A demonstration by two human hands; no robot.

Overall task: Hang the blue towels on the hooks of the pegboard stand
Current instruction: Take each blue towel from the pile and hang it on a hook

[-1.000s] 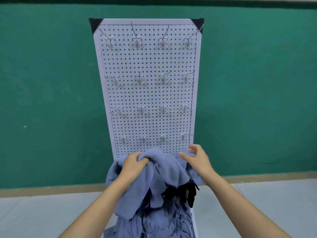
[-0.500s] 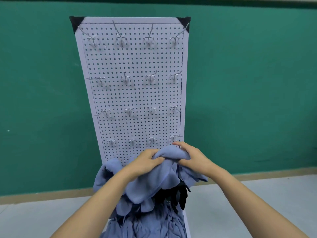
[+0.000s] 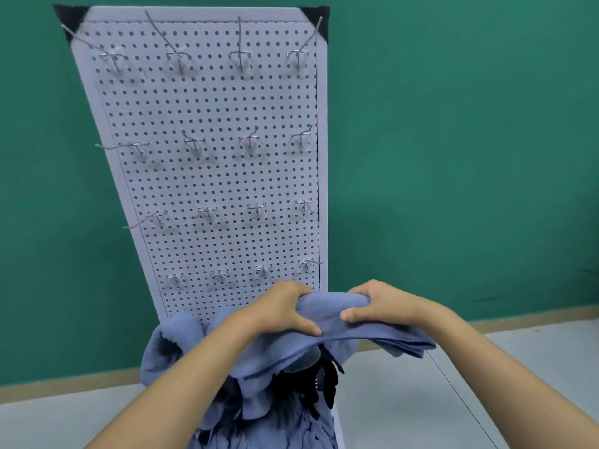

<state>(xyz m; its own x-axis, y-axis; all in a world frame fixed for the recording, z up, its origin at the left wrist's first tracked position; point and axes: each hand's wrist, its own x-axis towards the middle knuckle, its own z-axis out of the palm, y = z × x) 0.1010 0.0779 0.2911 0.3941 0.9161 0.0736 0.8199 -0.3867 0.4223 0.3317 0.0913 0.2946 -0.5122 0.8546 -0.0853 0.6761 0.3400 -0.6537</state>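
Both hands now grip one soft blue cloth towel [image 3: 327, 314]. The left hand [image 3: 285, 311] and right hand [image 3: 379, 306] curl round its bunched top edge, a short span taut between them. It sits above the heap of blue towels [image 3: 168, 348], before the foot of the white perforated pegboard stand [image 3: 210, 176], whose wire hooks [image 3: 306, 265] are all bare. A second ago the right hand was open beside the heap, so I judge hanging can begin.

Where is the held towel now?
Head view, low centre: the left hand and right hand grip the blue towel just below the pegboard's bottom hooks, above the pile.
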